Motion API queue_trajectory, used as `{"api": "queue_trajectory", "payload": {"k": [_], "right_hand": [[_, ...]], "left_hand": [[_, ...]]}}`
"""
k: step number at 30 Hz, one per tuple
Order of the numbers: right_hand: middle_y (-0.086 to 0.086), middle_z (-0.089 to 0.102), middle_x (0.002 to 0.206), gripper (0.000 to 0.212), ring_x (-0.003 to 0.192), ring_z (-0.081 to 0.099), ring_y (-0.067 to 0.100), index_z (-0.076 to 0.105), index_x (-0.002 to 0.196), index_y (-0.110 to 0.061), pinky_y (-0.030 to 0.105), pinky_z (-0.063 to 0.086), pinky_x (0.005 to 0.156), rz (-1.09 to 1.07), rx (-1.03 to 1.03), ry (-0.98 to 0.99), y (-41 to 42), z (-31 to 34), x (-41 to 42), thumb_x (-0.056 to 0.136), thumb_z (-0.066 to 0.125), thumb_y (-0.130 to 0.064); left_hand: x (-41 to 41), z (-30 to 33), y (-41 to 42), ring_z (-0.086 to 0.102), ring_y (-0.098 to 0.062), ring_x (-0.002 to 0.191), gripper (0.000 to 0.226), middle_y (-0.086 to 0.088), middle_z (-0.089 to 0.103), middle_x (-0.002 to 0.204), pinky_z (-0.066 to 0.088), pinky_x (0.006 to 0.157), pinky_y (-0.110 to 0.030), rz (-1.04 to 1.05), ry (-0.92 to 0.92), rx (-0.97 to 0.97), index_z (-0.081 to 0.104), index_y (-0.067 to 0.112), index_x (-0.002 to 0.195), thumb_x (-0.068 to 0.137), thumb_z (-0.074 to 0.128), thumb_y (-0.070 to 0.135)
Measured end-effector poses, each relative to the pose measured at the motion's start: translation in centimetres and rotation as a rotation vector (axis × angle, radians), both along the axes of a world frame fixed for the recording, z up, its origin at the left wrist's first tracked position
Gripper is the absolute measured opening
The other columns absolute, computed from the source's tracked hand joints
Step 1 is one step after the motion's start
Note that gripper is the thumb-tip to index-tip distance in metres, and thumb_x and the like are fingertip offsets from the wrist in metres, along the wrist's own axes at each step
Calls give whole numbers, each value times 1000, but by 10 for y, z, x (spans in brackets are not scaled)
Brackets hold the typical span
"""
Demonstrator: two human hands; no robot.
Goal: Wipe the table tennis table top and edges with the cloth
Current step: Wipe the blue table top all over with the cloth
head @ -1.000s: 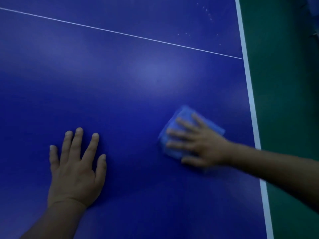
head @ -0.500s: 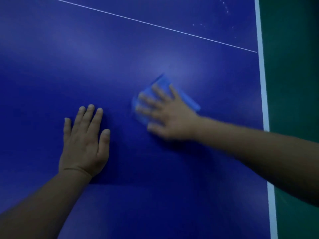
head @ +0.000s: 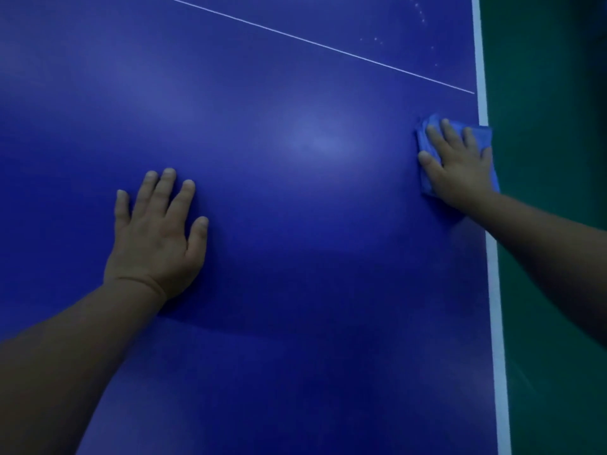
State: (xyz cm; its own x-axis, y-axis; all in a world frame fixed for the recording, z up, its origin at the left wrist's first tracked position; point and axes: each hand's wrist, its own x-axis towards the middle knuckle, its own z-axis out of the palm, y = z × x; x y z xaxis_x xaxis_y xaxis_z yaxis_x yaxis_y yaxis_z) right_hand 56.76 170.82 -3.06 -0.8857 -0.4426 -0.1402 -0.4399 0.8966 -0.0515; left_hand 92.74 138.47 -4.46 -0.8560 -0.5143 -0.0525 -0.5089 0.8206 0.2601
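Note:
The dark blue table tennis table top [head: 295, 224] fills most of the view. My right hand [head: 460, 169] presses flat, fingers straight, on a folded blue cloth [head: 425, 131] at the table's right side. The cloth lies over the white edge stripe [head: 492, 290] and sticks out a little past the edge. My left hand [head: 157, 234] rests flat on the table top, fingers spread, well to the left of the cloth, and holds nothing.
A thin white centre line [head: 328, 47] runs slantwise across the far part of the table. Small pale specks [head: 376, 39] dot the top beyond it. Green floor [head: 551, 192] lies past the right edge.
My right hand slid the cloth left toward the middle of the table, then right out to the white edge stripe. My left hand stayed planted on the table.

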Motion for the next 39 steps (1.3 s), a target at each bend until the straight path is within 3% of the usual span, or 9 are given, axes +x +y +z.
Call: {"api": "queue_trajectory", "payload": {"k": [3, 8, 12, 14, 17, 21, 24, 32, 39], "right_hand": [[-10, 10, 169, 81, 156, 4, 29, 19, 159, -39, 66, 4, 119, 137, 5, 19, -2, -6, 57, 86, 12, -73], [1, 34, 162, 64, 149, 26, 43, 35, 152, -35, 77, 20, 109, 599, -137, 53, 23, -11, 238, 94, 38, -61], [-5, 24, 166, 60, 154, 14, 37, 33, 156, -38, 72, 14, 115, 959, -130, -12, 71, -11, 350, 100, 40, -60], [-5, 27, 165, 59, 153, 18, 36, 35, 155, -38, 72, 17, 114, 1013, -123, 0, 83, -11, 345, 100, 40, -60], [-9, 23, 166, 61, 154, 15, 31, 28, 155, -41, 70, 16, 115, 800, -92, -15, 86, -9, 320, 99, 33, -64], [-17, -2, 167, 66, 156, -10, 21, 11, 159, -45, 62, -6, 121, 550, -8, -47, 76, -5, 297, 97, 11, -69], [-17, -4, 168, 72, 155, -13, 20, 9, 159, -43, 57, -13, 121, 503, 12, -64, 56, 0, 285, 93, 5, -70], [-17, -7, 168, 75, 155, -13, 21, 4, 159, -44, 59, -9, 122, 555, 29, -78, -11, 3, 232, 90, 4, -72], [-14, -2, 169, 74, 155, -10, 23, 8, 159, -43, 61, -7, 121, 895, 33, -72, -108, 4, 216, 91, 7, -71]], "left_hand": [[-2, 2, -2, 4, -24, 156, 80, -9, 14, 168, -4, 123, -52, 2, -23, 16, 29, 14, 157, 91, 19, 59], [8, 14, 2, -1, -22, 156, 87, -8, 10, 169, -8, 123, -48, 62, -5, 225, 27, 13, 159, 87, 18, 61], [74, 16, 69, 8, -29, 155, 79, -14, 19, 166, 0, 125, -49, 42, 55, 157, 34, 7, 155, 92, 20, 54], [123, 15, 110, 11, -29, 155, 75, -14, 23, 165, 2, 125, -50, 76, 78, 115, 38, 6, 153, 95, 22, 50], [187, 19, 167, 7, -26, 156, 69, -12, 19, 167, -1, 124, -49, 326, 95, 107, 36, 7, 154, 96, 28, 44], [216, 14, 212, -8, -18, 156, 76, -5, 3, 169, -11, 124, -47, 526, -4, 133, 19, 11, 160, 95, 18, 49], [213, 8, 216, -10, -17, 155, 75, -4, 2, 170, -12, 124, -47, 557, -15, 100, 14, 14, 161, 96, 15, 52], [211, 4, 218, 0, -23, 156, 73, -9, 12, 168, -4, 125, -52, 579, -36, 39, 23, 12, 159, 98, 17, 52], [211, 1, 220, 12, -25, 155, 66, -8, 23, 166, 9, 124, -54, 631, -27, -29, 35, 14, 156, 100, 25, 47]]}}
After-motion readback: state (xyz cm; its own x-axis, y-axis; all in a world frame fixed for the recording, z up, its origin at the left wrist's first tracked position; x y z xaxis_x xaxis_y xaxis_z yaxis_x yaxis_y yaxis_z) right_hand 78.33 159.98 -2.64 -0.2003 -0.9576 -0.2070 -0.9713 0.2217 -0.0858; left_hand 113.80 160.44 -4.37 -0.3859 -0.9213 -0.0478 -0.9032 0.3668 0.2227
